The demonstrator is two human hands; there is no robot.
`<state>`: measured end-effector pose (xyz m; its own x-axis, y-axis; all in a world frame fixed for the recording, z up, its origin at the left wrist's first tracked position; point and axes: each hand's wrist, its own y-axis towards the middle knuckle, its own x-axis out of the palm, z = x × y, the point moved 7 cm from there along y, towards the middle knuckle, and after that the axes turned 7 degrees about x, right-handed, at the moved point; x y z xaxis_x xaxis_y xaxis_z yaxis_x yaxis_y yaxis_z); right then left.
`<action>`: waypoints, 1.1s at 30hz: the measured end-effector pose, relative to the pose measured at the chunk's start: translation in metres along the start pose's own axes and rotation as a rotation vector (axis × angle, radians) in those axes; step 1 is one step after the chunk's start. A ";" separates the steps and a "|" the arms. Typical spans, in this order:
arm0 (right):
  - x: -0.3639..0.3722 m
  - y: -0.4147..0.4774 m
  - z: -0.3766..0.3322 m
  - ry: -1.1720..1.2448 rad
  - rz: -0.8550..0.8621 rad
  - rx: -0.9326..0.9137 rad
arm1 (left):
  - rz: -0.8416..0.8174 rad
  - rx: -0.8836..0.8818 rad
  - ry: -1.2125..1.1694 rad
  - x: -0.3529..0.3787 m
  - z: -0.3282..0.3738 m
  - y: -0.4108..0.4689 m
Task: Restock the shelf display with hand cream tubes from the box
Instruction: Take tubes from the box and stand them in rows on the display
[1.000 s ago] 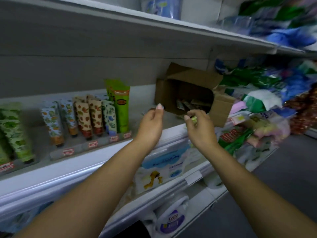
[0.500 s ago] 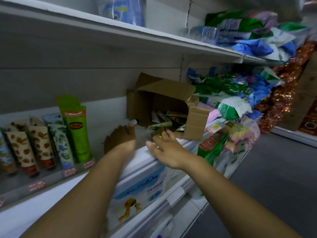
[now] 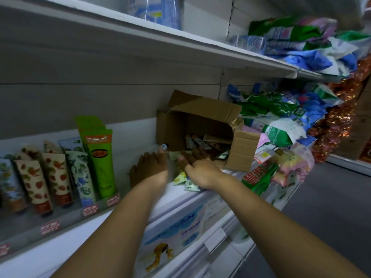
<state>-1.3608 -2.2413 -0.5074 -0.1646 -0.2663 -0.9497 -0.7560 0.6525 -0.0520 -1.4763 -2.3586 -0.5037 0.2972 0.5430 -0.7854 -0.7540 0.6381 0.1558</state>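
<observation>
At the left of the frame the shelf display (image 3: 66, 215) is holding upright patterned tubes (image 3: 58, 177) and taller green tubes (image 3: 99, 159), with bare shelf (image 3: 128, 137) between them and the box. A second ago both hands were raised in front of the shelf edge; now they are reaching down at the mouth of the cardboard box (image 3: 202, 125), so a fresh pick-up appears to be starting. The left hand (image 3: 150, 167) is resting fingers-down beside the box, loosely spread, holding nothing visible. The right hand (image 3: 200, 169) is curling over loose hand cream tubes (image 3: 186, 180) lying at the shelf's front edge; whether it is pinching one I cannot tell. More tubes are lying inside the box. Crowded bags (image 3: 281, 121) are hemming in the right.
</observation>
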 end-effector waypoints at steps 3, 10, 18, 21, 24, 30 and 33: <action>-0.001 -0.009 -0.020 0.083 0.045 -0.088 | 0.046 0.015 0.010 -0.003 0.002 -0.001; -0.049 0.041 0.039 0.130 0.355 0.157 | 0.041 0.025 0.009 -0.006 0.006 -0.008; -0.024 0.053 0.037 -0.073 0.153 0.209 | 0.054 0.032 -0.089 -0.010 0.009 -0.012; -0.016 0.044 0.035 -0.075 0.127 0.137 | 0.075 0.032 -0.093 -0.010 0.008 -0.008; -0.018 0.032 0.025 0.018 0.131 0.035 | 0.094 0.040 -0.090 -0.009 0.007 -0.007; -0.035 0.065 0.043 0.059 0.147 0.200 | 0.123 0.043 -0.150 -0.011 0.005 -0.007; -0.030 0.072 0.033 0.056 0.066 0.163 | 0.183 0.037 -0.191 -0.015 0.002 -0.006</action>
<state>-1.3894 -2.1634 -0.4924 -0.2488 -0.2554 -0.9343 -0.6306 0.7749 -0.0439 -1.4751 -2.3689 -0.4919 0.2658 0.7418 -0.6157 -0.7844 0.5377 0.3092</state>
